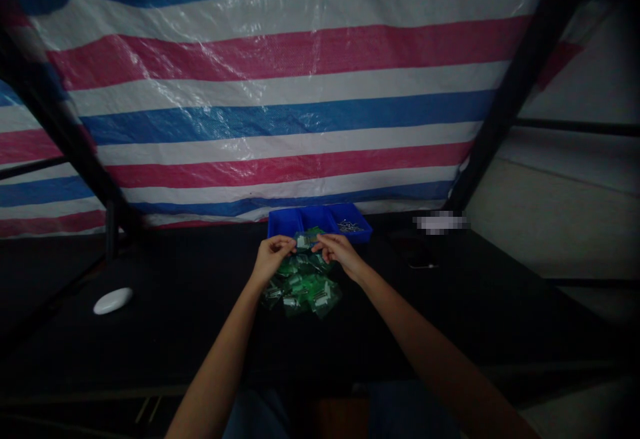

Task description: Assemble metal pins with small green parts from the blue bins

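While your left hand (273, 257) and right hand (340, 253) pinch a small green plastic bag (306, 239) between their fingertips, a heap of similar bags (300, 287) lies just below the hands, with a blue parts bin (285, 224) just beyond them.

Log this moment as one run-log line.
left hand: holds green plastic packet | right hand: holds same packet | beside: packet pile, blue parts tray

A red, white and blue striped tarpaulin (280, 112) hangs across the back, crossed by dark frame bars (530, 72). On the black tabletop (150, 339), a white computer mouse (113, 301) lies far to the left, and a dark flat object (423, 259) sits to the right. A blue compartment tray (320, 220) at the back edge holds small metal pieces (349, 227).
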The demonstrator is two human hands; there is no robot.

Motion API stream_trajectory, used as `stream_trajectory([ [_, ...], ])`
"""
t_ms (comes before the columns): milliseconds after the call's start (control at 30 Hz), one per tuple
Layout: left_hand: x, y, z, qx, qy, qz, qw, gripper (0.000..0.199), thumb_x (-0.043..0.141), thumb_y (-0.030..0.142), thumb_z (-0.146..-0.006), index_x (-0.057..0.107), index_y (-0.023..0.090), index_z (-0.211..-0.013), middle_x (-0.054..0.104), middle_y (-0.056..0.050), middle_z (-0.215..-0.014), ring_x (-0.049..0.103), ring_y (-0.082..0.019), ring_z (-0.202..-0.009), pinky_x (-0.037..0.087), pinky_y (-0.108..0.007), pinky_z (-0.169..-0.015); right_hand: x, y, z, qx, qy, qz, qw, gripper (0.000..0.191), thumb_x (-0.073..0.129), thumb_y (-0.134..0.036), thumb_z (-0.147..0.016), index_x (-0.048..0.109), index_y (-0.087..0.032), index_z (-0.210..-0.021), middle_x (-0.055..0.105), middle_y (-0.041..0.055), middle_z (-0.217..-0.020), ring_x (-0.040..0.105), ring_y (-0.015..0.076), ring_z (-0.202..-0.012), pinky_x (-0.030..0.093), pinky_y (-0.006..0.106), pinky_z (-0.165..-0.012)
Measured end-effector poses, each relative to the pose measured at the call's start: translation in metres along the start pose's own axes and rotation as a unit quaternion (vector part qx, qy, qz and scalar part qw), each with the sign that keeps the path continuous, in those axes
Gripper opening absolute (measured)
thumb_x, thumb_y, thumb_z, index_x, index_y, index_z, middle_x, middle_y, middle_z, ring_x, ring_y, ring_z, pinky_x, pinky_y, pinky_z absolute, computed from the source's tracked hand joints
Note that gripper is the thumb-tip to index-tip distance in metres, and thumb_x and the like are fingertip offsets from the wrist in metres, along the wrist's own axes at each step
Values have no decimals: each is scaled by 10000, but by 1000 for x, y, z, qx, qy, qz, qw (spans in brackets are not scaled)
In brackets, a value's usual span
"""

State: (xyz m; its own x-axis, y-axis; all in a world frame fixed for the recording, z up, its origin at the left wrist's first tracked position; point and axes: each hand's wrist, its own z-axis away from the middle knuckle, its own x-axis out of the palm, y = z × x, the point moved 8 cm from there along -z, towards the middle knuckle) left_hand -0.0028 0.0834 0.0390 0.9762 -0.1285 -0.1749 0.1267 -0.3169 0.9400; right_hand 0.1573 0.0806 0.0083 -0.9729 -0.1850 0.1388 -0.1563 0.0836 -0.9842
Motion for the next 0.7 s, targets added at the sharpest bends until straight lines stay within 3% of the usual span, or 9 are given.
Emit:
stream_trajectory([
  [100,-1,5,0,10,1,10,1000,300,582,405,-683,641,119,-756,645,-52,-672,558,-136,-592,433,-239,-569,-2,-4,2,-4,10,-18,1000,407,525,-510,-694,629,-136,-817,638,50,-699,423,45,-402,328,193,-398],
  [233,-4,6,0,19,9,7,1000,303,608,391,-664,652,127,-807,650,-55,-714,565,-149,-631,441,-251,-587,-4,-7,0,-45,19,1,999,354,624,-421,-633,646,-164,-875,559,-14,-526,434,62,-428,327,192,-418],
  [433,-6,9,0,40,25,23,999,273,652,326,-630,627,135,-823,637,-44,-748,563,-133,-675,440,-235,-623,-5,-7,-4,-85,50,10,995,386,692,-372,-548,583,-193,-872,609,-3,-693,446,57,-417,331,192,-388],
  [567,-7,8,-1,37,33,57,997,298,663,306,-621,590,133,-853,619,-23,-701,558,-111,-646,436,-219,-612,-6,-5,-3,-80,71,0,994,486,699,-369,-533,534,-217,-964,613,-18,-688,447,57,-409,341,191,-387],
  [700,-7,5,-2,24,28,50,998,338,658,326,-624,599,121,-887,622,-34,-710,561,-116,-648,436,-220,-608,-4,-4,-3,-74,67,-8,995,463,689,-369,-552,570,-190,-962,615,-5,-692,429,50,-408,325,194,-388],
])
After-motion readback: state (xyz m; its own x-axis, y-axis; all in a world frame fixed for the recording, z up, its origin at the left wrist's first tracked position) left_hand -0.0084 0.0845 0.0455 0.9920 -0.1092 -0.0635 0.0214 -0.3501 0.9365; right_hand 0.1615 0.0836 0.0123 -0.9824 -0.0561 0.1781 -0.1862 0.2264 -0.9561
